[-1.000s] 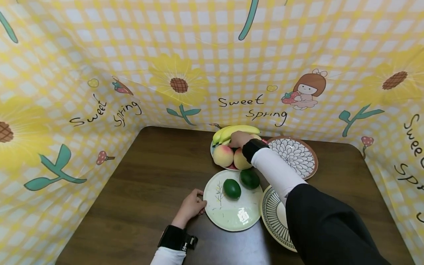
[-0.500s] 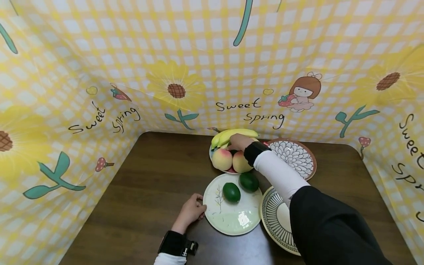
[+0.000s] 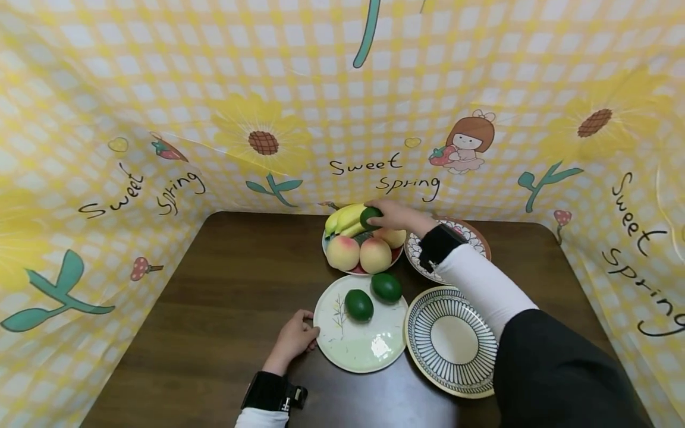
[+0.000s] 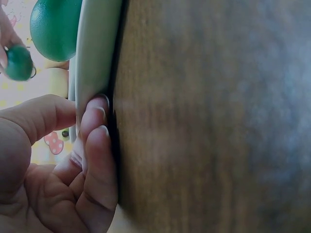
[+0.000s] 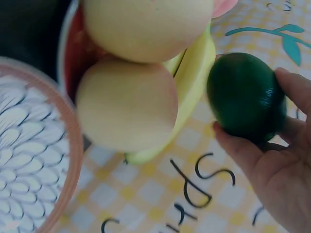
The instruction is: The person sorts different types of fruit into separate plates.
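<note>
While the left hand (image 3: 291,339) is pinching a pale plate (image 3: 355,351), the right hand (image 3: 400,215) is gripping a green fruit (image 3: 369,219) near bananas (image 3: 345,219).

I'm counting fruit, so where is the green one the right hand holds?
In the head view, the green fruit is pinched in the right hand, at the right end of the bananas and beyond the two front peaches.

The right grip (image 3: 395,215), before down among the fruits of the bowl (image 3: 397,255), is now raised at its far side, holding a green fruit (image 3: 370,219). The right sleeve (image 3: 484,291) has shifted rightward, uncovering more of the striped plate (image 3: 455,339).
</note>
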Action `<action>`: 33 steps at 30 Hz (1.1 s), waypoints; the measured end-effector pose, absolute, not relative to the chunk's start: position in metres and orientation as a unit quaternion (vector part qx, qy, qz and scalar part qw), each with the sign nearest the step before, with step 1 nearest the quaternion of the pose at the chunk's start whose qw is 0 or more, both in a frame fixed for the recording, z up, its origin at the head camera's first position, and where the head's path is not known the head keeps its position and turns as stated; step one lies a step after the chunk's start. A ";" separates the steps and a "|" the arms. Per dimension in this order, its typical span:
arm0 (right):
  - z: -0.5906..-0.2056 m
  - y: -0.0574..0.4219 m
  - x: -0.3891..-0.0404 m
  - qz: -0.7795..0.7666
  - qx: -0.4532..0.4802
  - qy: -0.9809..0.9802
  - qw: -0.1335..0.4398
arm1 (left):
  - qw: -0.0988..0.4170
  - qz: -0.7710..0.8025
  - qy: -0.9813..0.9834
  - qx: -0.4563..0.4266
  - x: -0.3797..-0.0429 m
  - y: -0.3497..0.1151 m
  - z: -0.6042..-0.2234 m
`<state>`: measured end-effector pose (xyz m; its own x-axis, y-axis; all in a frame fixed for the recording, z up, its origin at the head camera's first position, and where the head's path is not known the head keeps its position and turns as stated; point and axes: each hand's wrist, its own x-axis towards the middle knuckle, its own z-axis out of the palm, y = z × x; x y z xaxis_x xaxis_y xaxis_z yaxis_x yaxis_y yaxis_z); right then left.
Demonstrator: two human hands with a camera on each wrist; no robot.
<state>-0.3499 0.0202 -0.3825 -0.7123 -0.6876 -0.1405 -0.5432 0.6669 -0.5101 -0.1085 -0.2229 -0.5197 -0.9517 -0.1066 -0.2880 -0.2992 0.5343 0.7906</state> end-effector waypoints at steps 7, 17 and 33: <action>-0.383 0.057 -0.306 -0.290 -0.356 0.885 0.073 | 0.106 0.463 0.871 -0.122 -0.116 -0.223 -0.518; -0.425 0.079 -0.225 -0.274 -0.472 0.835 0.068 | 0.097 0.474 0.866 -0.127 -0.116 -0.224 -0.518; -0.490 0.080 -0.187 -0.257 -0.497 0.825 0.078 | 0.109 0.469 0.867 -0.127 -0.113 -0.220 -0.523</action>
<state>-0.1869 0.0799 -0.4903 -0.4932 -0.8605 0.1277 -0.7806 0.3729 -0.5016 -0.1128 -0.2204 -0.5227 -0.9440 -0.1182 -0.3079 -0.3224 0.5279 0.7858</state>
